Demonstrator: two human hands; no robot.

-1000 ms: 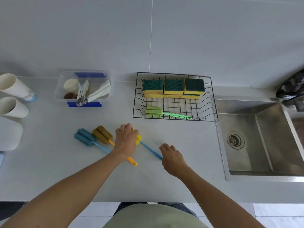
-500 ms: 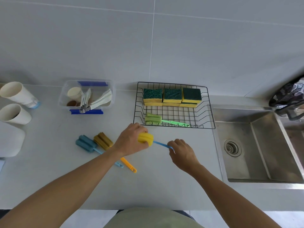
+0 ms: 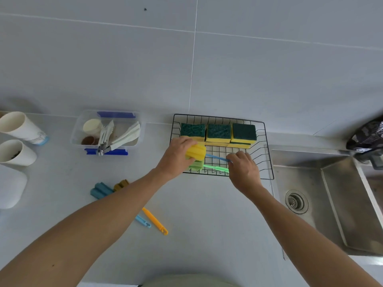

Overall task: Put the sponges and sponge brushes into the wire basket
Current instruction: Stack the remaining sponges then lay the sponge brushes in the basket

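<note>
My left hand [image 3: 177, 157] grips the yellow sponge head of a brush with a blue handle [image 3: 195, 151], and my right hand [image 3: 243, 169] pinches the handle's end. The brush hangs over the front of the black wire basket [image 3: 267, 156], just above a green sponge brush [image 3: 209, 167] that lies inside. Three yellow-and-green sponges [image 3: 218, 133] line the basket's back. On the counter at the left lie a blue sponge brush [image 3: 101, 190] and a mustard brush with an orange handle [image 3: 154, 220], partly hidden by my left forearm.
A clear plastic box [image 3: 107, 131] with utensils stands left of the basket. Two white cups [image 3: 17, 139] stand at the far left edge. A steel sink [image 3: 323, 199] lies to the right, with a dark object [image 3: 366, 137] at its back corner.
Both hands lifted the yellow-headed brush off the counter and carried it up and right, from in front of the basket to over its front part.
</note>
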